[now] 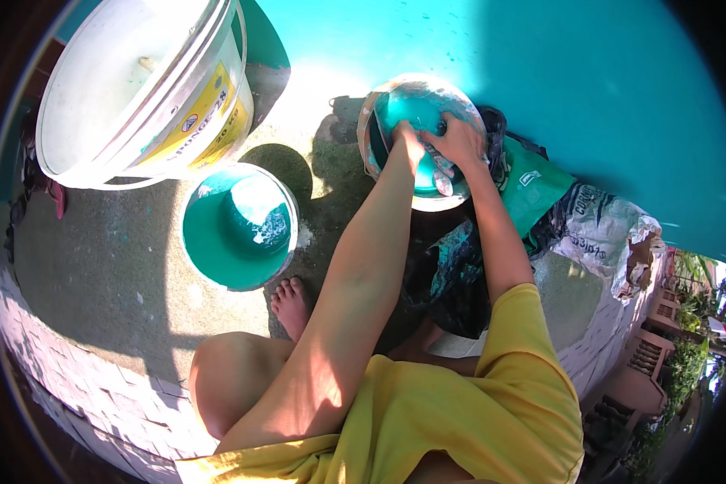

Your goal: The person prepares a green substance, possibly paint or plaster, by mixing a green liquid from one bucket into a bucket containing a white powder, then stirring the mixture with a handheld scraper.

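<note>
Both my hands reach into a paint-smeared round bucket (373,103) whose inside is coated with turquoise paint. My left hand (406,133) is bent down inside, on the left, and its fingers are mostly hidden. On the right, my right hand (456,142) is closed, its thumb toward my left hand. A small dark part shows at its fingertips, too little to name. Below the hands, a pale, paint-streaked shape (442,176) lies inside the bucket; I cannot make out its kind.
A large white bucket (137,89) with a yellow label stands at the far left. Nearer is a smaller turquoise-coated bucket (210,248). To the right are a green bag (532,181), a whitish sack (601,230) and black plastic (452,282). A turquoise wall (589,97) rises behind.
</note>
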Demonstrator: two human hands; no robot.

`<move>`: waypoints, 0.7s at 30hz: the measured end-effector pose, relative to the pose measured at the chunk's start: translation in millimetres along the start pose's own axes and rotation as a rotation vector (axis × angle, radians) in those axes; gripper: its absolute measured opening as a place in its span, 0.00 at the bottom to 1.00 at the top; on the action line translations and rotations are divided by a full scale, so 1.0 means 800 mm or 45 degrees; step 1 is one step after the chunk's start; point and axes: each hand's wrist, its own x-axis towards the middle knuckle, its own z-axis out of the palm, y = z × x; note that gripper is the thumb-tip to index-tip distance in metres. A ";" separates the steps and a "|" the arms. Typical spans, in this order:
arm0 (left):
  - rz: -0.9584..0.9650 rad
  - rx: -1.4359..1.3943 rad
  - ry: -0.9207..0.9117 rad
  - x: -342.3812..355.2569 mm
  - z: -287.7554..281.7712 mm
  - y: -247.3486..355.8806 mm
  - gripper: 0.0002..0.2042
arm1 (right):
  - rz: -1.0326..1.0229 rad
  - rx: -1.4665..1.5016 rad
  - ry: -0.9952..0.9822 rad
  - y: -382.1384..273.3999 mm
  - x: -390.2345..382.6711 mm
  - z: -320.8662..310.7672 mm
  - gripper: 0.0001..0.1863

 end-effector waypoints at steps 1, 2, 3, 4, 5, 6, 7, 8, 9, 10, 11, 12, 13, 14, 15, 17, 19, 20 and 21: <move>-0.093 0.156 -0.075 -0.030 -0.003 -0.041 0.29 | 0.103 0.042 -0.097 -0.007 0.003 -0.002 0.41; -0.182 0.304 -0.167 -0.058 -0.007 -0.076 0.29 | 0.145 0.028 -0.048 -0.008 0.005 0.001 0.41; -0.259 0.403 -0.224 -0.086 -0.013 -0.106 0.29 | 0.185 0.014 0.003 -0.009 0.007 0.007 0.41; -0.354 0.503 -0.287 -0.114 -0.024 -0.135 0.30 | 0.208 0.003 0.047 -0.019 0.009 0.013 0.41; -0.446 0.595 -0.342 -0.140 -0.032 -0.161 0.30 | 0.205 0.060 0.081 -0.029 0.011 0.019 0.40; -0.494 0.636 -0.369 -0.159 -0.038 -0.176 0.30 | 0.209 0.115 0.113 -0.037 0.010 0.022 0.40; -0.493 0.662 -0.406 -0.169 -0.039 -0.185 0.30 | 0.245 0.155 0.156 -0.030 0.007 0.022 0.40; -0.489 0.686 -0.447 -0.175 -0.035 -0.191 0.30 | 0.273 0.197 0.193 -0.017 0.005 0.025 0.38; -0.517 0.711 -0.474 -0.184 -0.037 -0.196 0.30 | 0.271 0.259 0.216 -0.012 0.011 0.037 0.36; -0.533 0.720 -0.485 -0.184 -0.040 -0.195 0.30 | 0.263 0.322 0.246 -0.011 0.017 0.045 0.34; -0.547 0.728 -0.500 -0.183 -0.042 -0.194 0.30 | 0.231 0.376 0.231 -0.004 0.025 0.052 0.33; -0.557 0.737 -0.518 -0.183 -0.043 -0.193 0.30 | 0.203 0.428 0.218 0.005 0.034 0.057 0.32; -0.562 0.747 -0.525 -0.183 -0.045 -0.192 0.30 | 0.175 0.478 0.205 0.011 0.041 0.060 0.31; -0.562 0.758 -0.536 -0.182 -0.045 -0.190 0.30 | 0.208 0.469 0.214 0.017 0.045 0.066 0.30; -0.559 0.770 -0.549 -0.181 -0.045 -0.188 0.30 | 0.246 0.458 0.224 0.025 0.049 0.071 0.30; -0.556 0.759 -0.549 -0.180 -0.042 -0.191 0.31 | 0.230 0.521 0.164 0.048 0.056 0.088 0.28; -0.547 0.739 -0.542 -0.173 -0.037 -0.192 0.31 | 0.127 0.664 0.022 0.077 0.061 0.109 0.27; -0.547 0.711 -0.526 -0.158 -0.033 -0.181 0.31 | 0.158 0.735 -0.081 0.067 0.056 0.102 0.26; -0.526 0.638 -0.485 -0.138 -0.027 -0.167 0.30 | 0.194 0.806 -0.184 0.061 0.052 0.093 0.26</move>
